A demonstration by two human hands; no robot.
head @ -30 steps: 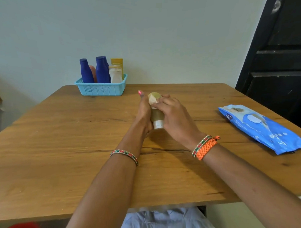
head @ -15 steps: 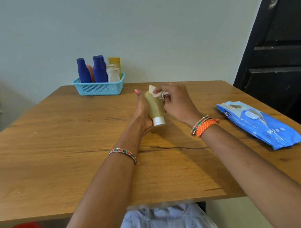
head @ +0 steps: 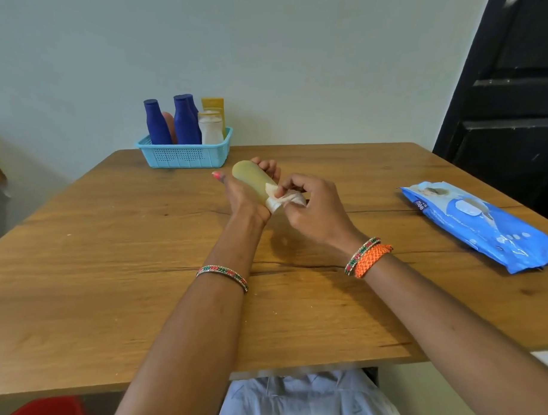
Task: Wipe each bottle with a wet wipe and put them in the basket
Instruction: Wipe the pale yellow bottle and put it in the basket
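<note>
Over the wooden table point(head: 109, 263), left hand point(head: 245, 200) grips bottle point(head: 252, 178), base tilted away; right hand point(head: 313, 208) pinches wipe point(head: 285, 200).

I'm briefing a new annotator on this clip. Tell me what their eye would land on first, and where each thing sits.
First, mid-table: the left hand holds a yellowish bottle while the right hand pinches a white wet wipe against its lower end. Next, the turquoise basket at the far edge by the wall, holding upright bottles. Then the blue wipes pack lying flat on the right.
</note>
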